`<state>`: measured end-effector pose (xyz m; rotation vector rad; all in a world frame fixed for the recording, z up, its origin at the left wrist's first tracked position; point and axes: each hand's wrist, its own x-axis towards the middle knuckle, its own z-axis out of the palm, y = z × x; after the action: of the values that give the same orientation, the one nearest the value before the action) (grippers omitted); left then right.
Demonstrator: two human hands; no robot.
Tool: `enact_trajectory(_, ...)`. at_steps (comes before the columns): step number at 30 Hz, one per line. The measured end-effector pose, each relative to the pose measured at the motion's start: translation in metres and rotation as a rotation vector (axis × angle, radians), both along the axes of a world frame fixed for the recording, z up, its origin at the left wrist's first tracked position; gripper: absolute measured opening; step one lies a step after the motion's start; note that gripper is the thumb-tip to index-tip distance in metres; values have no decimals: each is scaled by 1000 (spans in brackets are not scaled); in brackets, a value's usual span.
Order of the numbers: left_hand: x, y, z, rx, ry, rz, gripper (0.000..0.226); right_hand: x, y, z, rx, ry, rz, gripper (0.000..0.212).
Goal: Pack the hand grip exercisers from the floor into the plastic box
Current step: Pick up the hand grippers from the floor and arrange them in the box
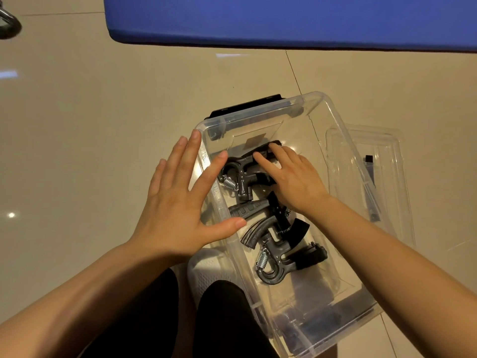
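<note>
Clear plastic box (333, 117) holding black hand grip exercisers (281, 257), right hand (291, 177) flat on one, left hand (178, 202) spread at rim

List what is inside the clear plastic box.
Black hand grip exercisers with metal springs lie inside the clear plastic box. The right hand presses on one, covering part of it, so the count stays uncertain.

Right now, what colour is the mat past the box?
Blue, a solid blue mat, seen in the head view.
</note>
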<state>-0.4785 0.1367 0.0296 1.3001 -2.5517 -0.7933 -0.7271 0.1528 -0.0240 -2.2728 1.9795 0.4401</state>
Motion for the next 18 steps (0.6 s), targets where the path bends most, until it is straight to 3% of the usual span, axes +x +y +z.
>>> enact_trajectory(7, -1, 6, -6, -105, 60, -107, 72, 6, -8, 1, 33, 10, -46, 81)
enact_trajectory(13, -1, 6, -8, -102, 66, -98, 70, 13, -16, -2, 81, 146, -53, 91)
enact_trajectory(18, -1, 6, -9, -90, 93, -75, 69, 22, -4, 3, 96, 304, -20, 87)
